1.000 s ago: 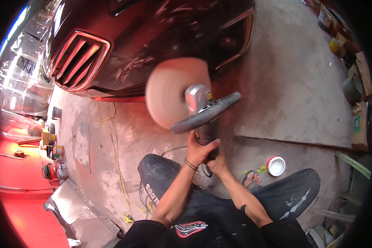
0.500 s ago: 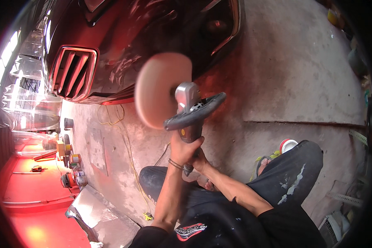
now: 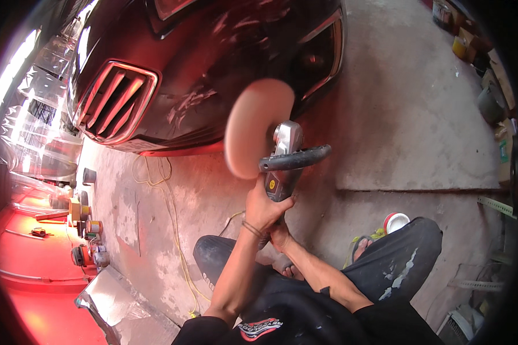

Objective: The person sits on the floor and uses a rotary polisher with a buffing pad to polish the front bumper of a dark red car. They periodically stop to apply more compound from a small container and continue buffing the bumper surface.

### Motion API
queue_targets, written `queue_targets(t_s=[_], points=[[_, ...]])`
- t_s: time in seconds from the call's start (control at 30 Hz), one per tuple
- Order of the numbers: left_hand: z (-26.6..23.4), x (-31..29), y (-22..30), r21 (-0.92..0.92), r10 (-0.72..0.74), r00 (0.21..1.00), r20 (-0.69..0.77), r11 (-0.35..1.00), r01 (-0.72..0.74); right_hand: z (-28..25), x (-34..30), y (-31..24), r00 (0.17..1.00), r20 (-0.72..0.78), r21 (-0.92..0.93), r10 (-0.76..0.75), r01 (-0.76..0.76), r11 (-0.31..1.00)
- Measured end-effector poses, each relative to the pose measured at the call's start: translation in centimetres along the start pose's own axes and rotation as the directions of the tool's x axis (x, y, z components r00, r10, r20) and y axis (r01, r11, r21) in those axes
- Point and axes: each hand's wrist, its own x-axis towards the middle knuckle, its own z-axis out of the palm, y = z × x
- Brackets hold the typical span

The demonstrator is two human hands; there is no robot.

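Note:
A dark rotary polisher with a silver head and a black loop handle is held up in front of me. Its pale round pad looks blurred and overlaps the lower part of a glossy dark car bumper; whether the two touch, I cannot tell. My left hand is closed around the tool's body, just behind the loop handle. Lower down, my right hand grips the rear end, its fingers partly hidden. Neither hand is on the loop handle.
A yellow cord runs over the concrete floor at left. Paint cans and a sheet-like panel lie further left, by a red area. A white-and-red round container is beside my right knee. Boxes line the right edge.
In the picture, the polisher and both hands have shifted right relative to the bumper, and the pad has moved toward the bumper's right side. The whole view has shifted slightly. Both hands keep their grip.

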Motion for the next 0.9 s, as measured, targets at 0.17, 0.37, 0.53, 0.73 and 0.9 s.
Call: queue_targets(t_s=[0.17, 0.37, 0.53, 0.73, 0.9], points=[[-1.9, 0.9, 4.2, 0.079, 0.001, 1.0, 0.009, 0.997, -0.001, 2.4, 0.5, -1.7, 0.999, 0.029, 0.117, 0.013, -0.016, 0.993], [-4.0, 2.7, 7.0, 0.1, 0.154, 0.988, -0.025, 0.983, -0.151, 3.6, 2.4, -4.0, 0.992, 0.08, 0.071, -0.099, 0.093, 0.993], [-5.1, 3.1, 8.9, -0.082, 0.147, 0.989, -0.034, 0.985, -0.149, 3.4, 3.5, -6.6, 0.947, 0.157, -0.26, -0.28, 0.313, 0.913], [-1.0, 2.0, 4.4, -0.257, 0.268, 0.889, -0.371, 0.891, -0.376, 1.7, 4.4, -10.3, 0.833, 0.35, -0.578, -0.428, 0.552, 0.601], [1.4, -1.1, -0.5, -0.64, 0.068, 0.94, -0.333, 0.717, -0.278, -1.4, 2.6, -8.3, 0.78, 0.428, -0.694, -0.456, 0.607, 0.388]])
